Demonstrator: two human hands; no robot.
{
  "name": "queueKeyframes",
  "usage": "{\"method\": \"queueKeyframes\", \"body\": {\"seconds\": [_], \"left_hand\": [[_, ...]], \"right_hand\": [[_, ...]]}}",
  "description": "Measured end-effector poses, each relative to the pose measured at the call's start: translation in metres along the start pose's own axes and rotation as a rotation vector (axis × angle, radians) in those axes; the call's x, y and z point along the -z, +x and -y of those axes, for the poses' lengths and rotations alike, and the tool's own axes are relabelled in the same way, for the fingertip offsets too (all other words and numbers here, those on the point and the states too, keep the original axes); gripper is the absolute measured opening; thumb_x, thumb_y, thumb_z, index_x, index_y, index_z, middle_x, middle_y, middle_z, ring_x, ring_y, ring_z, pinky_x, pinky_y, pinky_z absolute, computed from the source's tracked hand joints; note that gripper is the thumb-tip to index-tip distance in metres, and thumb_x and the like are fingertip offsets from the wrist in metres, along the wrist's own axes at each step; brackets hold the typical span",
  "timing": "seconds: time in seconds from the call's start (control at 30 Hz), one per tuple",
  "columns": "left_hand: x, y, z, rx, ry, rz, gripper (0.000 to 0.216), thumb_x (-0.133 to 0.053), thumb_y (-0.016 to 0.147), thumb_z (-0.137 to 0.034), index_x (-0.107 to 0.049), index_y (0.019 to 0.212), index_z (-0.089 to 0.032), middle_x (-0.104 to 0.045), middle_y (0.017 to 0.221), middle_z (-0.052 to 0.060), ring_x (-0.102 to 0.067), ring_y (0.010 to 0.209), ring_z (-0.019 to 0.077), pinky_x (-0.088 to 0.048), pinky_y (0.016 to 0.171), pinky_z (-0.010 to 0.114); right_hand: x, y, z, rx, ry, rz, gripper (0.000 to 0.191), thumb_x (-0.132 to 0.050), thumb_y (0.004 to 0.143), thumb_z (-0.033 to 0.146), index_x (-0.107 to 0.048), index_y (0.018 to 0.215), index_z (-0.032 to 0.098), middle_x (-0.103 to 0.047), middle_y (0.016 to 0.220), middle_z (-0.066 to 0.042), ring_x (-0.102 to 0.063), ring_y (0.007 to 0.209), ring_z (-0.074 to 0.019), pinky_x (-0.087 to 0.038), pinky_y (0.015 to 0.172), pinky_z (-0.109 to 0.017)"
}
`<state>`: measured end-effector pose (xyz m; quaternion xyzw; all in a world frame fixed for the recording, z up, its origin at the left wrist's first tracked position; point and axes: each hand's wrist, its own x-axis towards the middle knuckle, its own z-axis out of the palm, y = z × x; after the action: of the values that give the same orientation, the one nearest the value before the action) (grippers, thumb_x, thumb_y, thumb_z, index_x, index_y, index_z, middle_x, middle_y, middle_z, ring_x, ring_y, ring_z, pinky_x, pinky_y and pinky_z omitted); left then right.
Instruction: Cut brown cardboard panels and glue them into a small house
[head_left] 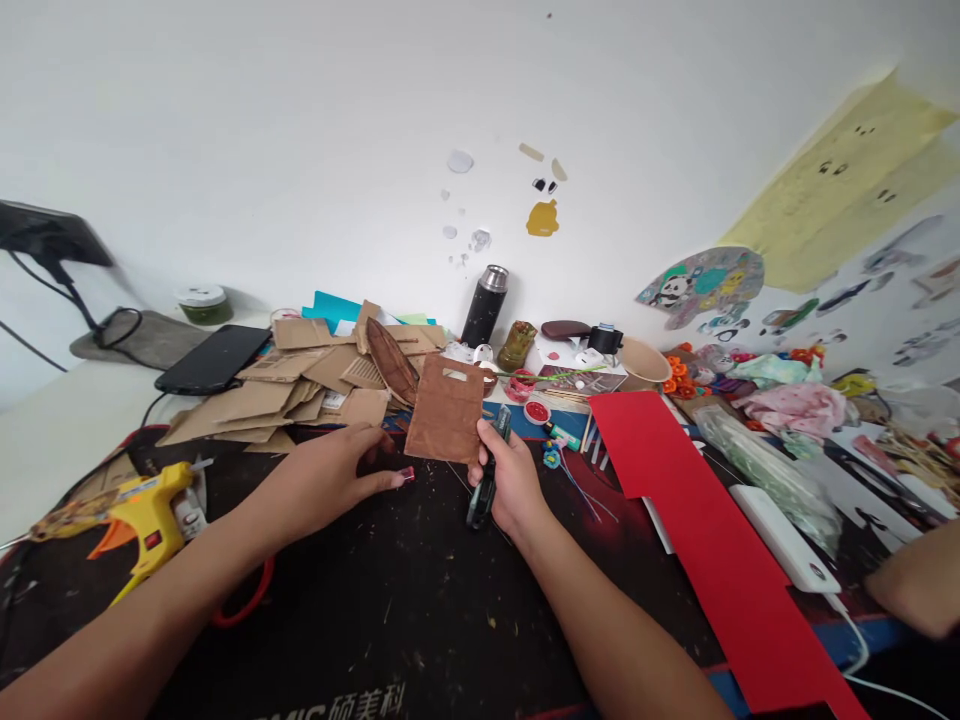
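Observation:
My right hand [514,475] is closed around a dark green and black utility knife [486,490]. Between its thumb and fingers it also grips the lower right edge of a brown-painted cardboard piece [444,415], which stands upright with a small rectangular slot near its top. To the left, my left hand [330,482] hovers over the black mat [420,610], thumb stretched out and apart from the curled fingers. A small dark red piece [407,474] shows at the thumb tip; whether it is touched or lies behind, I cannot tell.
A yellow glue gun [154,525] and red-handled scissors [247,600] lie at left. Cardboard scraps [247,405] pile behind my left hand. A black thermos [485,305] stands by the wall. Right are a long red sheet [705,530], a white power strip [784,540] and another person's arm [919,580].

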<state>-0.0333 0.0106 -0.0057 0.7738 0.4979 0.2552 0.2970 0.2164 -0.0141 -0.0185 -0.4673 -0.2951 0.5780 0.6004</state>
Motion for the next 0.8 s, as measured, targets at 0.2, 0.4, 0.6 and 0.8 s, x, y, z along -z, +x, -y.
{"method": "queueKeyframes", "body": {"seconds": [0.2,0.4,0.6,0.8], "left_hand": [[0.0,0.002,0.024,-0.073,0.162,-0.003,0.019,-0.076,0.075,-0.042,-0.063,0.068,-0.029,-0.069,0.072,0.006,-0.065,0.069,0.0299,-0.042,0.065,0.038],[0.011,0.005,0.041,-0.07,0.199,-0.093,0.018,-0.073,0.072,-0.045,-0.063,0.07,-0.031,-0.069,0.072,0.007,-0.061,0.065,0.0287,-0.036,0.06,0.037],[0.02,0.004,0.048,-0.07,0.18,-0.135,0.014,-0.073,0.078,-0.044,-0.068,0.076,-0.031,-0.07,0.075,0.006,-0.06,0.064,0.0277,-0.034,0.061,0.036],[0.023,0.007,0.029,-0.093,0.2,-0.181,0.022,-0.061,0.09,-0.051,-0.07,0.088,-0.03,-0.074,0.088,0.008,-0.065,0.074,0.0307,-0.043,0.067,0.038]], "right_hand": [[0.007,-0.021,-0.004,-0.081,-0.156,0.072,0.054,-0.088,0.075,0.065,-0.054,0.081,0.023,-0.051,0.057,0.01,-0.046,0.042,-0.0089,-0.037,0.039,-0.022],[0.01,-0.038,-0.006,-0.173,-0.246,0.181,0.053,-0.087,0.077,0.065,-0.055,0.08,0.023,-0.052,0.056,0.01,-0.046,0.04,-0.0091,-0.039,0.038,-0.022],[0.006,-0.035,-0.004,-0.189,-0.45,0.275,0.05,-0.081,0.081,0.067,-0.059,0.086,0.022,-0.057,0.056,0.009,-0.052,0.039,-0.011,-0.041,0.037,-0.021],[0.02,-0.03,0.012,-0.069,-0.773,0.327,0.035,-0.071,0.094,0.057,-0.065,0.097,0.023,-0.058,0.057,0.008,-0.053,0.04,-0.0116,-0.041,0.04,-0.021]]}}
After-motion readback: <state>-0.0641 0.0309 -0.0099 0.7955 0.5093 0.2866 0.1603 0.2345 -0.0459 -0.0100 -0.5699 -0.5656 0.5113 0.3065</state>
